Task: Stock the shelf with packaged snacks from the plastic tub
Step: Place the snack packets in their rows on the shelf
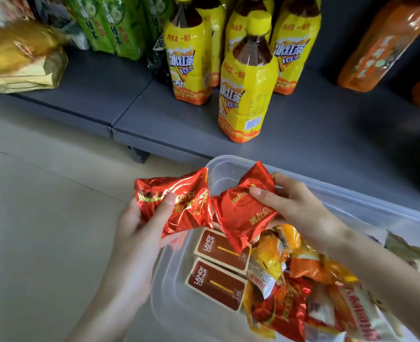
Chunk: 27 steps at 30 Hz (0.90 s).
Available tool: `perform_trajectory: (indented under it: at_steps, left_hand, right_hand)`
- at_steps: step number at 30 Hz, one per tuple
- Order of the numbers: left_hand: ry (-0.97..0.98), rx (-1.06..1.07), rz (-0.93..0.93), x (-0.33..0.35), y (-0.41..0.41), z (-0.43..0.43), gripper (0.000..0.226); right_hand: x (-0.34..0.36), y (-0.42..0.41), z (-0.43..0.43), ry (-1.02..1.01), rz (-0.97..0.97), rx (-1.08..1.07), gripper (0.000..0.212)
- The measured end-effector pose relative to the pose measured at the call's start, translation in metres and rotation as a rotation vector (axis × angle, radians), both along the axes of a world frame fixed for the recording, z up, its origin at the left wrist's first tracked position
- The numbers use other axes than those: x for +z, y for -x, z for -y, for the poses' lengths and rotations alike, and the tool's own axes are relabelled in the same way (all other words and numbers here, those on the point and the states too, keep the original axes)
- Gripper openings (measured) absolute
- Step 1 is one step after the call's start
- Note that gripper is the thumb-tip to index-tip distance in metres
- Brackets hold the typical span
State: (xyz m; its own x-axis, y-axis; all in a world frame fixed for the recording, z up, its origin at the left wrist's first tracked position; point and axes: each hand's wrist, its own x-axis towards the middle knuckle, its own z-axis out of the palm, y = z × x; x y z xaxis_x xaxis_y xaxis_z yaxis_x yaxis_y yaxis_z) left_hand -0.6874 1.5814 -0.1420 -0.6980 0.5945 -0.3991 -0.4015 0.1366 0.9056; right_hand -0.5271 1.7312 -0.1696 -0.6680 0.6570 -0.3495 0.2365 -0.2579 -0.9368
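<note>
Two red foil snack packets are held above the clear plastic tub (228,166): the left hand (139,225) grips one packet (176,201), the right hand (292,206) pinches the other (243,213). Brown boxes (218,280) and more wrapped snacks fill the tub, which sits just before the grey shelf (129,95) holding yellow tea bottles (246,90).

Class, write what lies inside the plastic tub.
In the tub: two brown boxes, yellow packets, orange packets, a red packet. Anything beneath them, and the part behind the right arm, is hidden.
</note>
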Motion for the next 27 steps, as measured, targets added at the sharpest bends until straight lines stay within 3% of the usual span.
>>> perform_trajectory:
  at_steps: [3, 8, 13, 20, 24, 27]
  left_hand:
    - [-0.009, 0.006, 0.020, 0.002, -0.003, -0.005, 0.009]
    - [-0.001, -0.015, 0.022, -0.002, 0.002, -0.009, 0.010]
    - [0.007, -0.016, 0.013, -0.005, 0.005, -0.013, 0.014]
    - [-0.054, 0.011, -0.017, 0.005, 0.009, -0.024, 0.027]
    - [-0.053, 0.031, 0.018, 0.026, 0.008, -0.020, 0.029]
    - [-0.039, 0.081, 0.067, 0.061, 0.009, -0.009, 0.032]
  right_hand:
    - [0.001, -0.001, -0.002, 0.148, -0.043, 0.004, 0.043]
    - [0.000, -0.006, -0.006, 0.209, -0.133, 0.033, 0.074]
    - [-0.003, -0.008, -0.005, 0.152, -0.211, 0.100, 0.041]
    - [0.004, -0.008, -0.009, 0.160, -0.182, 0.122, 0.075]
    - [0.031, 0.002, -0.002, 0.055, -0.107, -0.015, 0.058]
    - [0.068, 0.012, 0.010, 0.143, -0.092, -0.052, 0.044]
